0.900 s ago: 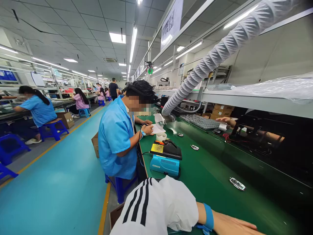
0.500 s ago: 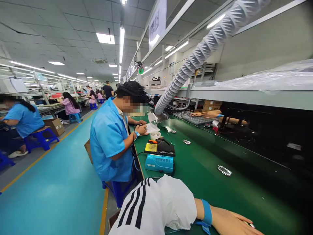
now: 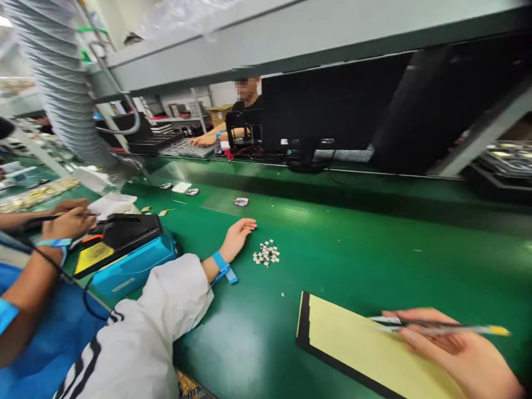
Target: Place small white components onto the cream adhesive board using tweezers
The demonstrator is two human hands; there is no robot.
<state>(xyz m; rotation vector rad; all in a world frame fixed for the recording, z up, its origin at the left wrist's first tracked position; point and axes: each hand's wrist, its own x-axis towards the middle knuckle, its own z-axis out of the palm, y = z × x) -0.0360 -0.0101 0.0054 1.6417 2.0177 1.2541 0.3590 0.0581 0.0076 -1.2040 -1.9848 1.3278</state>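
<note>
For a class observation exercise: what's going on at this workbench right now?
The camera wearer's open left hand lies flat on the green belt, next to a small heap of tiny pale parts. The right hand grips a thin tweezer-like tool over a yellow pad. At the left, a co-worker's hands work beside a teal device.

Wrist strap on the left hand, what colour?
Blue, clearest in the head view: wrist strap on the left hand; right hand holds tweezers.
</note>
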